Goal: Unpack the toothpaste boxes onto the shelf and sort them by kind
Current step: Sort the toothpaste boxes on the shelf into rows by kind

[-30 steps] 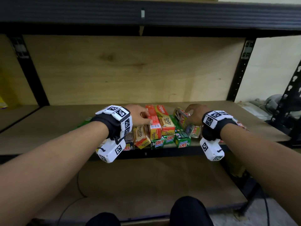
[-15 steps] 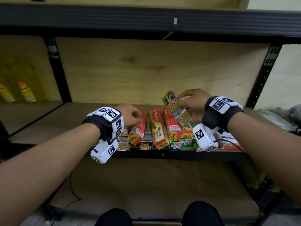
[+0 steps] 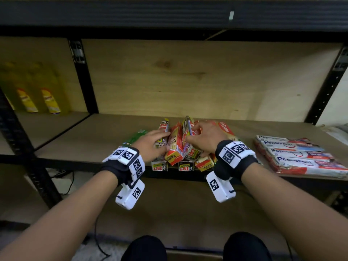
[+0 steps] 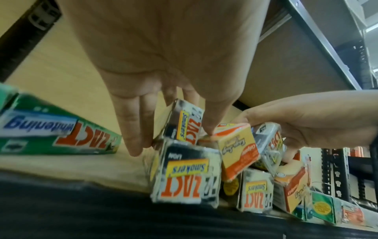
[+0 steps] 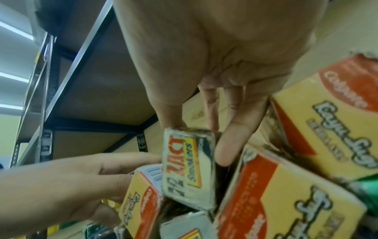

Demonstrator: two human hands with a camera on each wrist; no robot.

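Note:
A heap of toothpaste boxes lies at the front middle of the wooden shelf (image 3: pixel 90 142): white Zact Smokers boxes (image 3: pixel 159 165) and yellow-orange Colgate boxes (image 3: pixel 174 147). My right hand (image 3: pixel 205 138) pinches one Zact Smokers box (image 5: pixel 188 169) between thumb and fingers (image 5: pixel 227 145), holding it on edge over the heap. My left hand (image 3: pixel 156 142) reaches down at the heap's left side. Its fingers (image 4: pixel 132 129) and thumb span a tilted Zact Smokers box (image 4: pixel 182 124), with the thumb tip against a Colgate box (image 4: pixel 237 150). A green Zact Whitening box (image 4: pixel 57 134) lies left of that hand.
A flat row of Pepsodent boxes (image 3: pixel 297 155) fills the shelf's right end. Yellow bottles (image 3: pixel 28 102) stand in the left bay behind a black upright post (image 3: pixel 82 76). A dark shelf beam (image 3: pixel 169 14) runs overhead. Boxes overhang the front edge.
My right hand has brought its Zact Smokers box down from above the heap onto it. My left hand has shifted from an orange box to a Zact box. The head view swung right.

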